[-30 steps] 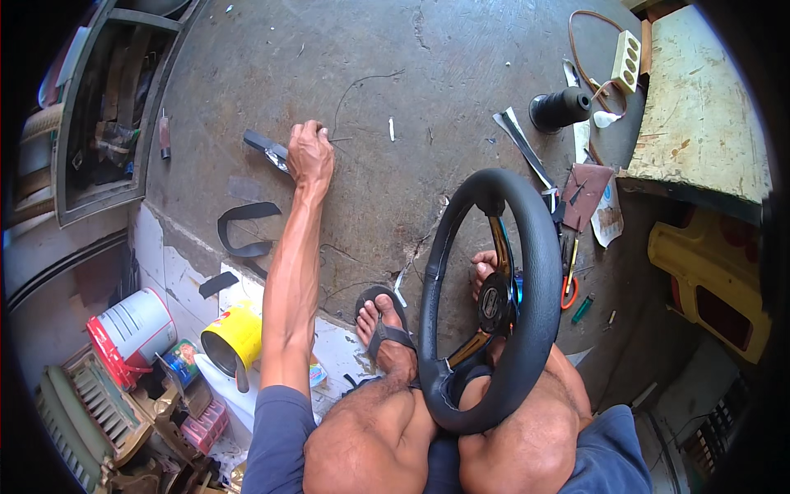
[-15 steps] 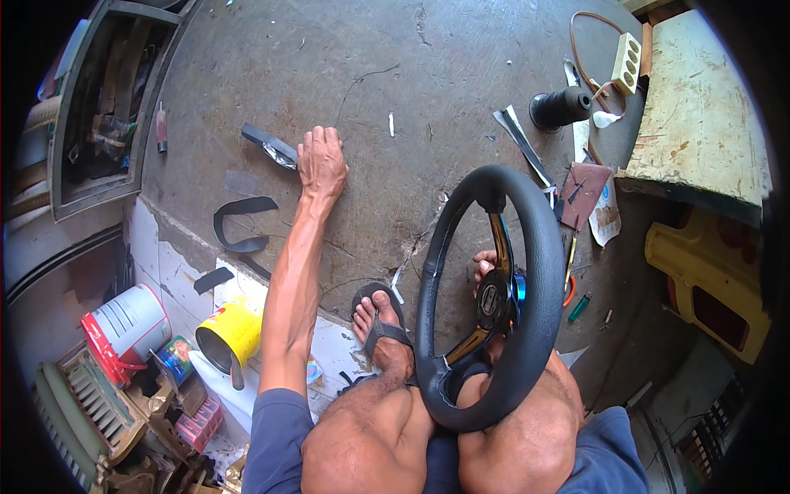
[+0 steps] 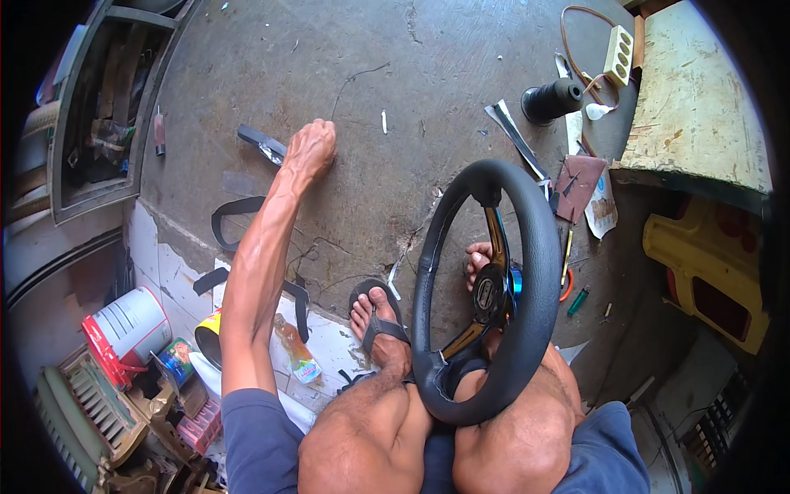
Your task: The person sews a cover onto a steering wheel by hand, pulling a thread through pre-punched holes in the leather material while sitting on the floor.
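Observation:
A black steering wheel (image 3: 539,247) with gold-coloured spokes stands tilted against my legs, its rim wrapped in a stitched black cover. Through its opening shows my right hand (image 3: 477,262), fingers curled beside the hub. A spoke and the hub hide part of it, and what it holds, if anything, is unclear. My left hand (image 3: 310,150) is closed in a fist above the floor, arm stretched forward. Whatever is inside this fist is hidden. Near it lies a dark grey bar-shaped piece (image 3: 262,142), and a thin dark thread (image 3: 360,76) trails over the floor beyond.
Right of the wheel are a black thread spool (image 3: 551,102), a power strip (image 3: 619,56), a brown sandpaper-like sheet (image 3: 578,188) and a green lighter (image 3: 578,301). A black strap (image 3: 224,221) lies left of my forearm. A white-and-red bucket (image 3: 127,329) and a yellow can (image 3: 209,336) stand lower left.
My left fist has shifted slightly left and farther away. That forearm has swung left, covering more of the yellow can and uncovering a plastic packet beside my foot. The right hand stays by the hub.

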